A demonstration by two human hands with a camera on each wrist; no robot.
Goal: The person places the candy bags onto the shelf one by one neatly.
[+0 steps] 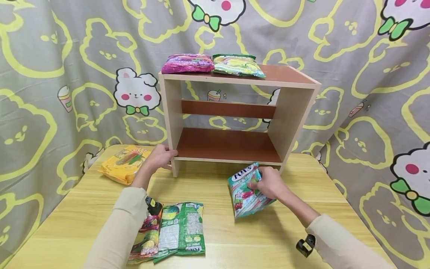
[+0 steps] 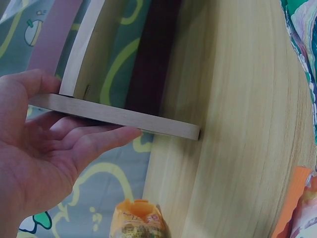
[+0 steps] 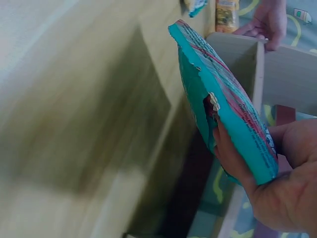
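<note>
My left hand (image 1: 160, 157) grips the left side panel of a small wooden shelf (image 1: 228, 144), at the height of its lower board. In the left wrist view the thumb lies inside the panel (image 2: 124, 117) and the fingers lie along its outside. A teal Fox's candy bag (image 1: 246, 192) is pinched between the thumb and fingers of my right hand (image 1: 270, 183). It hangs tilted above the table, in front of the shelf's right part. The right wrist view shows the bag (image 3: 228, 109) from its edge, with fingers behind it.
A pink bag (image 1: 187, 63) and a yellow-green bag (image 1: 238, 65) lie on the shelf top. On the table (image 1: 215, 239) are a yellow bag (image 1: 125, 164) at the left, plus a green bag (image 1: 181, 229) and a red bag (image 1: 146, 239) near the front. A patterned curtain (image 1: 336, 48) hangs behind.
</note>
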